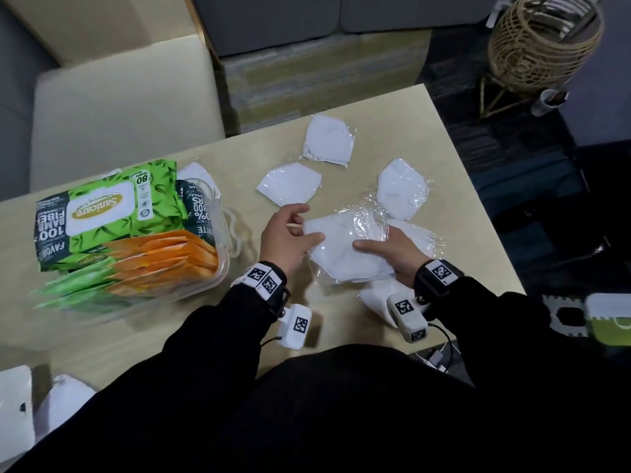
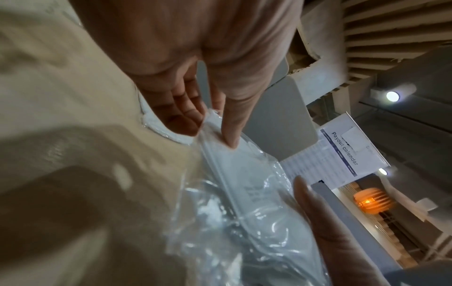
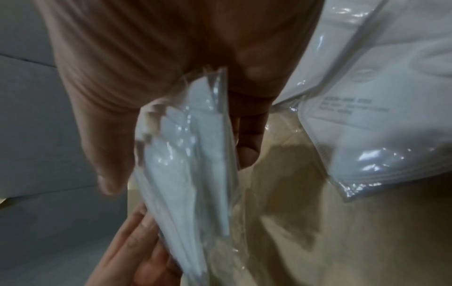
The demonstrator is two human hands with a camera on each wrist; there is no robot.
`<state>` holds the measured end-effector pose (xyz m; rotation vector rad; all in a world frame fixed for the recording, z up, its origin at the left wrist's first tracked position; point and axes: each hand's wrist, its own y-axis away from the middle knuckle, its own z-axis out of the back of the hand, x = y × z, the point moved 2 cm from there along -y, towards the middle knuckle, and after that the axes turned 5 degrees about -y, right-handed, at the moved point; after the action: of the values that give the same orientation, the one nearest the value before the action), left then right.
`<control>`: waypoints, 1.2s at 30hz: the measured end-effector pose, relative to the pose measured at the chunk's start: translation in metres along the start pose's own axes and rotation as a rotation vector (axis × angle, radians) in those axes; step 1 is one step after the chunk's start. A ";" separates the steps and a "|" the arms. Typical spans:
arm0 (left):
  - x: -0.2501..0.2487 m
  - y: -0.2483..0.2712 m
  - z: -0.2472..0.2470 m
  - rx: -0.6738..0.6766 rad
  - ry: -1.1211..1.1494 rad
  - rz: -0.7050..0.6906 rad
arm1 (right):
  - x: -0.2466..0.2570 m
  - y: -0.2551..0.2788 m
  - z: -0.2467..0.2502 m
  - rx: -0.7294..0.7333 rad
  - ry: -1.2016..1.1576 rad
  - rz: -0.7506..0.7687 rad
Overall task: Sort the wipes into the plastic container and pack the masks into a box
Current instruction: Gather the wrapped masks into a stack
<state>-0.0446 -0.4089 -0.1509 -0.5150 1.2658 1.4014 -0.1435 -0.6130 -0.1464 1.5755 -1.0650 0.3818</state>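
A stack of white masks in clear wrappers sits between both hands at the table's middle. My left hand pinches its left end, thumb on top. My right hand grips its right side, thumb against fingers. Three loose wrapped masks lie farther back, and another mask lies under my right wrist. At left, the clear plastic container holds a green wipes pack and orange sachets.
A white mask peeks out behind the container. White flat pieces lie at the lower left edge. A cream chair stands behind the table, a wicker basket on the floor at right. The table's right edge is close.
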 end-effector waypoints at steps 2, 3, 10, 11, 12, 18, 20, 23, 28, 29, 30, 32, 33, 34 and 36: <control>-0.003 0.004 -0.009 0.026 -0.071 -0.036 | -0.002 -0.001 -0.003 -0.017 0.063 0.017; -0.003 0.004 -0.013 0.038 -0.131 -0.067 | -0.004 -0.002 -0.003 -0.041 0.077 0.024; -0.008 -0.046 -0.010 -0.032 -0.415 -0.045 | -0.007 -0.009 0.019 -0.229 0.034 0.016; -0.008 -0.053 -0.010 0.018 -0.533 -0.037 | -0.006 -0.010 0.024 -0.250 0.013 0.008; -0.007 -0.059 -0.010 0.067 -0.648 -0.022 | -0.005 -0.010 0.027 -0.269 -0.011 0.000; 0.004 -0.057 -0.011 0.091 -1.147 -0.100 | -0.007 -0.018 0.041 -0.331 -0.219 -0.132; 0.010 -0.054 -0.010 0.040 -1.144 -0.130 | -0.009 -0.020 0.043 -0.352 -0.245 -0.158; 0.018 -0.052 -0.004 -0.088 -1.040 -0.116 | -0.009 -0.022 0.044 -0.384 -0.207 -0.167; 0.025 -0.052 0.005 -0.003 -1.000 0.135 | -0.013 -0.025 0.043 -0.387 -0.164 -0.156; 0.026 -0.052 0.006 0.016 -1.012 0.169 | -0.014 -0.026 0.043 -0.390 -0.158 -0.155; 0.027 -0.052 0.006 0.025 -0.984 0.200 | -0.015 -0.026 0.043 -0.393 -0.150 -0.152; 0.030 -0.051 0.008 0.030 -0.799 0.250 | -0.016 -0.027 0.044 -0.400 -0.139 -0.134; 0.031 -0.049 0.008 0.029 -0.656 0.266 | -0.016 -0.026 0.044 -0.405 -0.133 -0.127; 0.033 -0.048 0.009 0.012 -0.483 0.289 | -0.017 -0.026 0.044 -0.410 -0.131 -0.119; 0.033 -0.041 0.011 -0.041 -0.089 0.362 | -0.018 -0.025 0.042 -0.405 -0.142 -0.103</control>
<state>-0.0140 -0.3933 -0.1921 -0.2540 1.3028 1.7340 -0.1459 -0.6450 -0.1877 1.2991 -1.0858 -0.0193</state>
